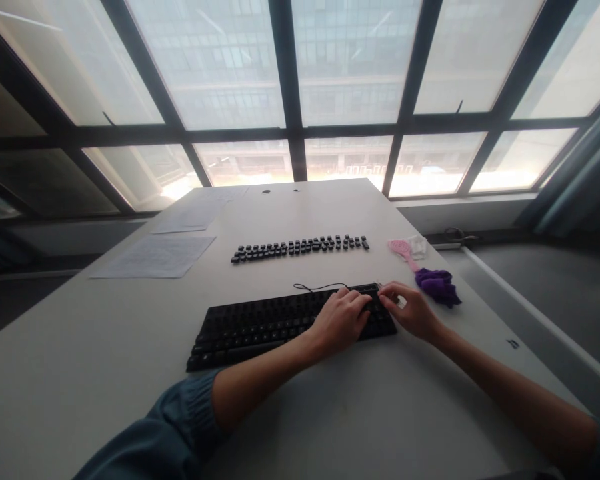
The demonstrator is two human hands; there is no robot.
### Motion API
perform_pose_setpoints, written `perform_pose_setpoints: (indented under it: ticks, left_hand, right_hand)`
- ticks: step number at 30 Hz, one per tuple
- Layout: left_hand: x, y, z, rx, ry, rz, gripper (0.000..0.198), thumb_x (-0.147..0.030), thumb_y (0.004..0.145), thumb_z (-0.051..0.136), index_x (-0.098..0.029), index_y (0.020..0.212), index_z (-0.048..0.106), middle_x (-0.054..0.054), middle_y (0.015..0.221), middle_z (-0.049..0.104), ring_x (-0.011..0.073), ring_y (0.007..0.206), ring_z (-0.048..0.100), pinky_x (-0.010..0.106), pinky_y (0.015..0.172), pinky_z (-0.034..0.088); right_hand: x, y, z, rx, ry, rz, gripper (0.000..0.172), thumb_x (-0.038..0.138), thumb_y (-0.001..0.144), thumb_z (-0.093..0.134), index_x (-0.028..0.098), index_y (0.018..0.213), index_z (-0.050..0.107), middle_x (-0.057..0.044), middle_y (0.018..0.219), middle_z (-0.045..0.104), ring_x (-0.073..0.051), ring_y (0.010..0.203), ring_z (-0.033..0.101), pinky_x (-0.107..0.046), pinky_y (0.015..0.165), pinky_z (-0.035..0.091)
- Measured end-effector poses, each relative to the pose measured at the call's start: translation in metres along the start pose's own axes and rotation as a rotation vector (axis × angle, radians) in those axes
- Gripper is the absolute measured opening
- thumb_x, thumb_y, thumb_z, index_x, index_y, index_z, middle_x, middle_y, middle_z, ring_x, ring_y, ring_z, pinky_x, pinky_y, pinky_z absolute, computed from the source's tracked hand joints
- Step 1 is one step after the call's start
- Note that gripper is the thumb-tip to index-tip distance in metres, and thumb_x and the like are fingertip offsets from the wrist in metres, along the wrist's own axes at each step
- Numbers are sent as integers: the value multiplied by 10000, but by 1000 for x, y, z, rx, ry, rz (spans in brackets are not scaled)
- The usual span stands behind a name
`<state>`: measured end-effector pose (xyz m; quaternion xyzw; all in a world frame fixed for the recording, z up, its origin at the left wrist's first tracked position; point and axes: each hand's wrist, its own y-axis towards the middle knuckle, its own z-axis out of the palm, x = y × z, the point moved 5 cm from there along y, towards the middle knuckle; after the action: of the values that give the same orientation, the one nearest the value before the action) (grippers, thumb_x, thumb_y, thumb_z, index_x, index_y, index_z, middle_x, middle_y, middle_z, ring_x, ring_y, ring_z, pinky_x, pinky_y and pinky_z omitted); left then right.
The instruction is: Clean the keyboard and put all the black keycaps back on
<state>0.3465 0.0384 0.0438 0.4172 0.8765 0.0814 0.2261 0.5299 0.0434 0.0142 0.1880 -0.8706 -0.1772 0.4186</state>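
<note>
A black keyboard [260, 323] lies across the white table [130, 360] in front of me. My left hand [341, 319] rests on its right part, fingers curled down onto the keys. At the keyboard's right end, my right hand [411, 310] is pinched on a small metal tool whose shape is hard to make out. A row of loose black keycaps [300, 247] lies further back on the table. A thin black cable [316, 288] loops behind the keyboard.
A pink brush [404, 253] and a purple cloth [437, 285] lie right of the keyboard, with a white packet [419, 246] behind them. Paper sheets [157, 256] sit at the far left. Large windows rise beyond the table's far edge.
</note>
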Motion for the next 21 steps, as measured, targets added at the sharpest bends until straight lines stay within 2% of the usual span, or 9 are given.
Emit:
perform_pose_setpoints:
  ticks: [2,4,7,11,16,21]
  left_hand:
    - [1,0,-10,-29,-19,-10,306,-249,982,533,-170,1260,635,85,1109,700,236,1036,580,388,971,481]
    - [2,-2,-18,-48,-30,-17,266,-252,994,510,-175,1184,679,80,1091,709,233,1025,582,386,962,488]
    - [5,-10,-27,-62,-39,-18,236,-250,994,510,-183,1072,722,73,1062,716,223,1002,585,388,956,495]
    - [17,-32,-38,-70,-31,-25,207,-238,971,544,-191,1032,736,77,1062,720,227,990,595,405,950,505]
    - [53,-72,-73,-142,-7,-124,212,-227,977,526,-193,1034,727,73,1060,719,224,1020,596,383,933,513]
    - [94,-111,-108,-195,43,-244,244,-266,987,490,-193,1009,721,70,1027,718,227,1006,607,388,934,508]
  right_hand:
    - [-9,21,-6,-78,-69,65,121,272,897,593,205,910,693,-50,879,722,-202,794,659,-315,715,524]
    - [-22,49,-11,-128,-163,138,139,256,873,594,189,921,706,-61,877,735,-202,774,670,-300,689,516]
    - [-46,95,-12,-103,-395,315,167,223,873,592,175,950,732,-80,881,752,-206,822,686,-297,789,502]
    - [-69,140,-2,-96,-480,405,185,194,885,585,164,968,748,-126,969,758,-234,923,684,-308,840,475]
    - [-87,160,18,-64,-526,496,173,212,879,616,157,966,755,-148,1005,751,-237,960,676,-301,852,474]
    - [-92,166,27,-45,-535,529,154,199,849,646,138,924,767,-171,991,753,-258,985,679,-320,878,479]
